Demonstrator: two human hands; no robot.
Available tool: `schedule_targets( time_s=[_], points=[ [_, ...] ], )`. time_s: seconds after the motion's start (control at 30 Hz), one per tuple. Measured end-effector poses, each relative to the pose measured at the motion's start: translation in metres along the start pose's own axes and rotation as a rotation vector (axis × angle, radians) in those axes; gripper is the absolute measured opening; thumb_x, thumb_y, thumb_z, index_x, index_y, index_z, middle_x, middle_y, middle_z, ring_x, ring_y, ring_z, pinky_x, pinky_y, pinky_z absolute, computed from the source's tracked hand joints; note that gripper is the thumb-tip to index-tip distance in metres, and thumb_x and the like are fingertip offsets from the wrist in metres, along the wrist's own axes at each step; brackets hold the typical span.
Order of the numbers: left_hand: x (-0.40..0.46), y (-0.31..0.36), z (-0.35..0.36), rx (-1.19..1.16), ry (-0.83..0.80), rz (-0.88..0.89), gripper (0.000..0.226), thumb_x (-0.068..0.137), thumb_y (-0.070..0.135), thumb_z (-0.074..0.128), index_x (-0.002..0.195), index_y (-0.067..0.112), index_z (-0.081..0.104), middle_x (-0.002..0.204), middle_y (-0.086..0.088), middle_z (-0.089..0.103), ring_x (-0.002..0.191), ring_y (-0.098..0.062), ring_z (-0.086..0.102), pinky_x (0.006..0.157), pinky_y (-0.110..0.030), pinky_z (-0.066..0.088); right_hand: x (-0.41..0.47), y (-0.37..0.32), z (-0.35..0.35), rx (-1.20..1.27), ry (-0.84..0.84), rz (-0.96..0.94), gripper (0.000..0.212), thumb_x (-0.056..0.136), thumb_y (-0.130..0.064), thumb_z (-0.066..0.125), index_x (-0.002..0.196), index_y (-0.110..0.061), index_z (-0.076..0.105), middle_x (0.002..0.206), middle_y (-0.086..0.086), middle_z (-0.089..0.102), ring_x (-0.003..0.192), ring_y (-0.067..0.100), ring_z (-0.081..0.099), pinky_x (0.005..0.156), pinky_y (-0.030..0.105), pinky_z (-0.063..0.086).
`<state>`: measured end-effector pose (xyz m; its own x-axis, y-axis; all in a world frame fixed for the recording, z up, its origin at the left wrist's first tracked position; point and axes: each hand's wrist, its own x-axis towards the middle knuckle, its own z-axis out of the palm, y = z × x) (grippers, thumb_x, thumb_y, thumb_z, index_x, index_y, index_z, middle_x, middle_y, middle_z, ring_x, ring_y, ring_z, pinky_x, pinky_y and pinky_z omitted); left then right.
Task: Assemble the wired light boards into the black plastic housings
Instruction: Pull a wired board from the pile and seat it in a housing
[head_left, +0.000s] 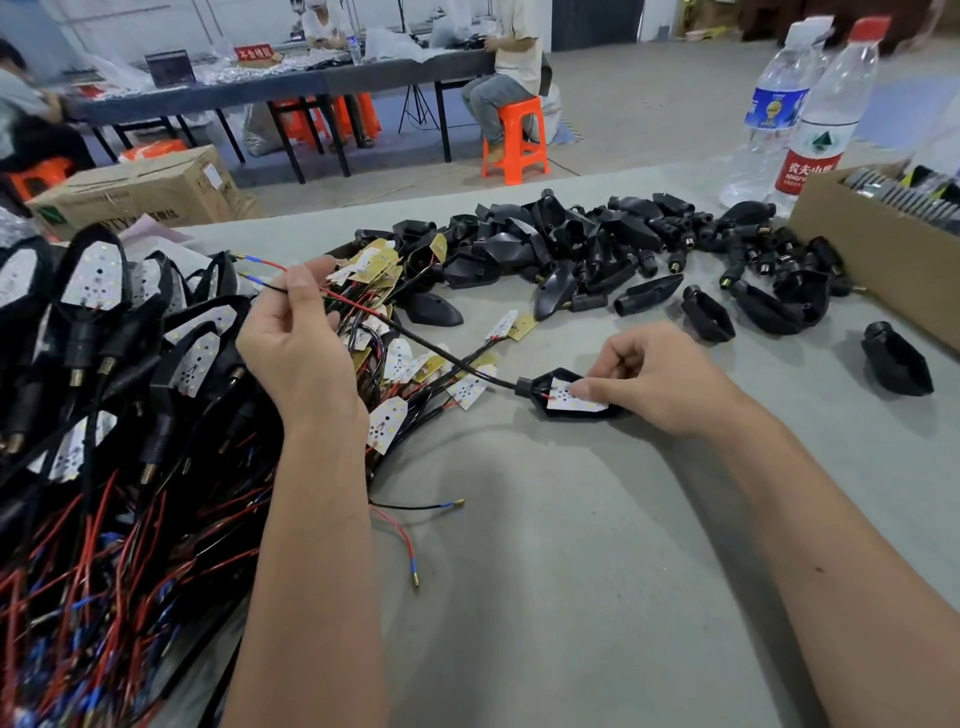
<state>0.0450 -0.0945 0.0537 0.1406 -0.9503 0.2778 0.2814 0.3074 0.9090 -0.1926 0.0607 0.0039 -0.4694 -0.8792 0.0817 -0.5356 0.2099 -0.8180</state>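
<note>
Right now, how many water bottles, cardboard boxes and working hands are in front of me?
Water bottles: 2, blue-labelled bottle and red-labelled bottle
Cardboard boxes: 2, box on the table and box on the floor
Hands: 2, left hand pinching wires, right hand gripping housing
Total: 6

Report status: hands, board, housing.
Left hand pinches red and black wires. Right hand presses white light board into black plastic housing. Nothing blocking.

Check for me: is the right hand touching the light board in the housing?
Touching. The head view shows the right hand with its fingertips pressed on the white light board, which sits in the black housing.
</note>
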Motion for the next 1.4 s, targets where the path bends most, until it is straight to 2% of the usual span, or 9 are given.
schedule_targets(
  time_s=[0.13, 0.33, 0.57, 0.87, 0.97, 1.03, 1.13, 1.3, 1.4],
  points=[
    [0.003, 0.008, 0.000, -0.355, -0.146, -0.152, 0.030, 0.111, 0.021, 0.041, 0.103, 0.008, 0.067, 0.074, 0.002, 0.062, 0.069, -0.013, 0.058, 0.074, -0.028, 0.052, -0.001, 0.000, -0.001, 0.013, -0.179, -0.068, 0.015, 0.083, -0.029, 0.087, 0.079, -0.021, 0.074, 0.063, 0.006, 0.064, 0.058, 0.013, 0.053, 0.062, 0.032, 0.043],
    [-0.006, 0.010, 0.010, -0.272, -0.234, -0.151, 0.032, 0.112, 0.015, 0.036, 0.101, 0.006, 0.065, 0.072, 0.002, 0.044, 0.058, -0.008, 0.032, 0.058, -0.022, 0.030, 0.001, -0.002, 0.004, -0.023, -0.234, -0.108, 0.004, 0.092, -0.031, 0.076, 0.091, -0.034, 0.074, 0.069, -0.009, 0.066, 0.061, 0.007, 0.058, 0.064, 0.027, 0.050],
    [-0.002, 0.011, 0.005, -0.353, -0.228, -0.174, 0.034, 0.112, 0.013, 0.034, 0.103, 0.002, 0.065, 0.074, 0.000, 0.046, 0.059, -0.010, 0.031, 0.057, -0.022, 0.029, -0.003, -0.005, 0.001, -0.005, -0.306, -0.102, 0.007, 0.085, -0.033, 0.085, 0.084, -0.030, 0.078, 0.061, -0.014, 0.055, 0.056, 0.007, 0.047, 0.053, 0.019, 0.039],
    [0.011, 0.008, -0.005, -0.714, -0.043, -0.375, 0.033, 0.113, 0.021, 0.030, 0.102, 0.008, 0.058, 0.065, 0.002, 0.045, 0.052, -0.008, 0.033, 0.050, -0.019, 0.032, -0.008, -0.008, 0.003, 0.043, -0.211, -0.075, 0.016, 0.081, -0.026, 0.088, 0.075, -0.019, 0.075, 0.064, -0.006, 0.064, 0.058, 0.006, 0.051, 0.055, 0.017, 0.041],
    [0.010, 0.005, -0.006, -0.722, -0.011, -0.410, 0.029, 0.113, 0.030, 0.032, 0.103, 0.017, 0.056, 0.061, 0.005, 0.039, 0.049, -0.008, 0.028, 0.048, -0.019, 0.027, -0.009, -0.011, 0.006, 0.241, -0.194, -0.056, 0.018, 0.087, -0.015, 0.082, 0.075, -0.017, 0.068, 0.070, 0.006, 0.059, 0.060, 0.013, 0.054, 0.054, 0.023, 0.048],
    [0.008, 0.003, -0.005, -0.793, 0.012, -0.444, 0.029, 0.112, 0.037, 0.034, 0.104, 0.018, 0.055, 0.062, 0.004, 0.036, 0.048, -0.009, 0.025, 0.047, -0.019, 0.025, -0.010, -0.013, 0.008, 0.341, -0.207, -0.015, 0.018, 0.093, -0.012, 0.076, 0.079, -0.016, 0.065, 0.073, 0.016, 0.062, 0.059, 0.021, 0.060, 0.053, 0.031, 0.050],
    [0.005, 0.001, -0.001, -0.907, 0.008, -0.506, 0.034, 0.111, 0.038, 0.038, 0.092, 0.013, 0.051, 0.061, 0.003, 0.035, 0.047, -0.010, 0.026, 0.046, -0.020, 0.026, -0.012, -0.015, 0.011, 0.379, -0.219, 0.002, 0.015, 0.098, -0.008, 0.069, 0.088, -0.006, 0.057, 0.077, 0.020, 0.073, 0.053, 0.018, 0.067, 0.043, 0.025, 0.046],
    [0.000, -0.003, 0.004, -0.834, -0.031, -0.549, 0.030, 0.109, 0.035, 0.044, 0.089, 0.014, 0.050, 0.065, 0.002, 0.040, 0.050, -0.011, 0.030, 0.050, -0.021, 0.031, -0.012, -0.012, 0.009, 0.405, -0.188, -0.010, 0.016, 0.096, -0.005, 0.070, 0.090, 0.000, 0.056, 0.086, 0.042, 0.058, 0.067, 0.029, 0.074, 0.041, 0.025, 0.045],
    [-0.004, -0.005, 0.007, -0.739, -0.065, -0.571, 0.029, 0.109, 0.036, 0.043, 0.090, 0.017, 0.052, 0.065, 0.004, 0.039, 0.052, -0.010, 0.027, 0.054, -0.021, 0.028, -0.011, -0.013, 0.011, 0.414, -0.202, -0.016, 0.016, 0.096, -0.006, 0.071, 0.088, -0.005, 0.057, 0.080, 0.036, 0.057, 0.069, 0.032, 0.076, 0.041, 0.025, 0.044]
  ],
)
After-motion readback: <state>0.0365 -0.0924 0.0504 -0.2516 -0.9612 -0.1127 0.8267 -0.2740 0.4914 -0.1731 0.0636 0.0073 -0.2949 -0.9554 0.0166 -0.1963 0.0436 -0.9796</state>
